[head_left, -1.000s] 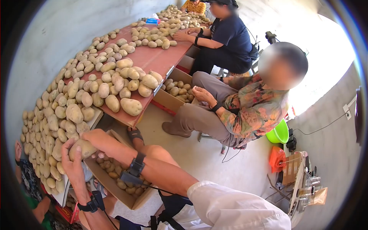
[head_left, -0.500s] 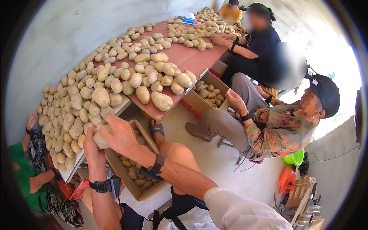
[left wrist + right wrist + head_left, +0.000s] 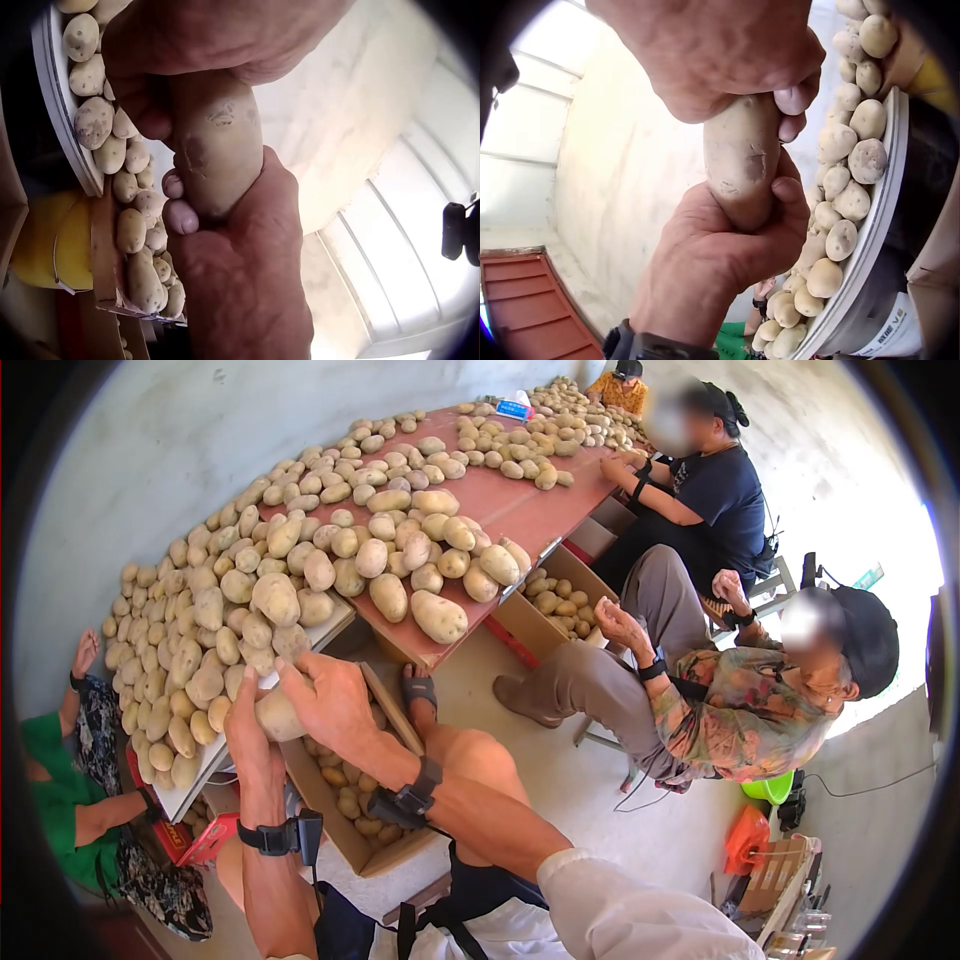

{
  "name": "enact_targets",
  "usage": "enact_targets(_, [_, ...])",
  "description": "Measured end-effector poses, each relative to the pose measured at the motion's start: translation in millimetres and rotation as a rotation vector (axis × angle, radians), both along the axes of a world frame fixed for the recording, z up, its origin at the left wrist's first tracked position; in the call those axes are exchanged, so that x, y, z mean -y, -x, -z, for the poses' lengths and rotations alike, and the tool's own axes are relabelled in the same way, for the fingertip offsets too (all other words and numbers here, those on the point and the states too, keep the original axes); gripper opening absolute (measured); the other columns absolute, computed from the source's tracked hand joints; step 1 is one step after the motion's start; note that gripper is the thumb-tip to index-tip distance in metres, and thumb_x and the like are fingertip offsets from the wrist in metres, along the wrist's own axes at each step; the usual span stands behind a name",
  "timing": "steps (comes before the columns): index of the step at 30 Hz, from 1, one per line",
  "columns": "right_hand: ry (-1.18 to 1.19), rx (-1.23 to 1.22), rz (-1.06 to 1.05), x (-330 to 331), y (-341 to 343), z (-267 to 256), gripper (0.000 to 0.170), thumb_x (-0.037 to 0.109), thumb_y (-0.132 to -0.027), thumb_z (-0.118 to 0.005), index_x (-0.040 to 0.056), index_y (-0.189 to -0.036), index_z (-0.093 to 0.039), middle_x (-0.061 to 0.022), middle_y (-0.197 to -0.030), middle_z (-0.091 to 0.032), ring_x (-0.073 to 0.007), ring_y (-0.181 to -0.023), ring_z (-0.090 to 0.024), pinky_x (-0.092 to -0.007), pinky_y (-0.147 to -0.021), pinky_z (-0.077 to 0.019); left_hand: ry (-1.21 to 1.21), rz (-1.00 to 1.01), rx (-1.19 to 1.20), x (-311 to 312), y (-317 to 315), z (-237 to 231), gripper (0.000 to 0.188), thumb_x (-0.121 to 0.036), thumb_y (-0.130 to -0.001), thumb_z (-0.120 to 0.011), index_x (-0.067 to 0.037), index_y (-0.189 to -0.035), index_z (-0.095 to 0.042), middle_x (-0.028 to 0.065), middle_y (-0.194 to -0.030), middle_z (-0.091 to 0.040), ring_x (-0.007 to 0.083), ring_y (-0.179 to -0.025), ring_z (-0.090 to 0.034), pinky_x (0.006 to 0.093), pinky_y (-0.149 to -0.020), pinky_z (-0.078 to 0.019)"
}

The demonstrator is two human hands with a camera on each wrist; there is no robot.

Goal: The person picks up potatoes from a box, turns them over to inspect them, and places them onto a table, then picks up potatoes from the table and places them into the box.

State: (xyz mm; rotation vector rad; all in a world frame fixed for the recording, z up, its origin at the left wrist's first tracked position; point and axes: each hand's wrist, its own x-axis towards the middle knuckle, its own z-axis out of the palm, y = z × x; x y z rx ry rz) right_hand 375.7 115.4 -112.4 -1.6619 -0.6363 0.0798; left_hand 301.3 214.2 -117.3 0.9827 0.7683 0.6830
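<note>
Pale plastered walls (image 3: 130, 530) curve round a busy room, and a reddish counter (image 3: 500, 495) runs away from the camera under a heap of potatoes (image 3: 200, 650). Close to the person wearing the head camera, the heap spreads over a second, white-edged counter (image 3: 215, 765). Just beside that edge, one potato (image 3: 278, 716) is held between two hands: the left grip (image 3: 250, 730) is curled round its near side, the right grip (image 3: 338, 705) closed over the other. Lower down is a cardboard box (image 3: 322, 815) with more potatoes in it; whether the held one is directly above it I cannot tell. Other people sit along the counter.

From the left wrist, the left grip is at the top, the right below — both wrapped round the ends of the potato, with its middle showing between them. Dark blotches and a rough scar mark the skin. Fingertips (image 3: 180, 216) of the right grip show at the side. A yellow bucket (image 3: 49, 240) stands at left.

From the right wrist, the order is turned over: right grip above, left grip below, each bent snugly against the potato. Behind are a green sleeve (image 3: 735, 337) and a red panel (image 3: 532, 296).
</note>
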Motion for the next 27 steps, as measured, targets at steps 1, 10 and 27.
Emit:
enact_targets(1, [0.001, 0.034, 0.0, -0.2, 0.1, 0.4, 0.032, 0.026, -0.088, -0.062, -0.0036, -0.077, -0.061, -0.0279, -0.073, -0.061, -0.0465, -0.073, -0.062, -0.0493, -0.064, -0.0488, -0.008, 0.011, 0.018, -0.7, 0.4, -0.1, 0.034, -0.03, -0.096, -0.064, -0.001, -0.077, -0.061, 0.0061, -0.076, -0.06, 0.0152, -0.068, -0.059, 0.0296, -0.064, -0.0488])
enact_targets(10, [-0.163, 0.085, -0.087, -1.2, 2.2, 0.4, 0.039, 0.027, -0.092, -0.063, -0.0057, -0.072, -0.055, -0.0239, -0.062, -0.053, -0.0327, -0.052, -0.054, -0.0426, -0.054, -0.0437, -0.014, 0.073, 0.126, -9.7, 4.7, 8.0, 0.034, -0.029, -0.094, -0.065, -0.004, -0.072, -0.059, 0.0049, -0.071, -0.059, 0.0144, -0.062, -0.057, 0.0284, -0.061, -0.048])
enact_targets(27, [0.031, -0.059, -0.516, 8.2, 3.5, 9.9, 0.048, 0.038, -0.086, -0.07, -0.0032, -0.103, -0.054, -0.0195, -0.083, -0.063, -0.0264, -0.074, -0.059, -0.0391, -0.071, -0.0486, -0.34, -0.019, -0.229, -40.8, 20.8, 3.0, 0.052, -0.047, -0.093, -0.061, -0.005, -0.062, -0.058, 0.0044, -0.06, -0.057, 0.0134, -0.056, -0.052, 0.0283, -0.057, -0.0421])
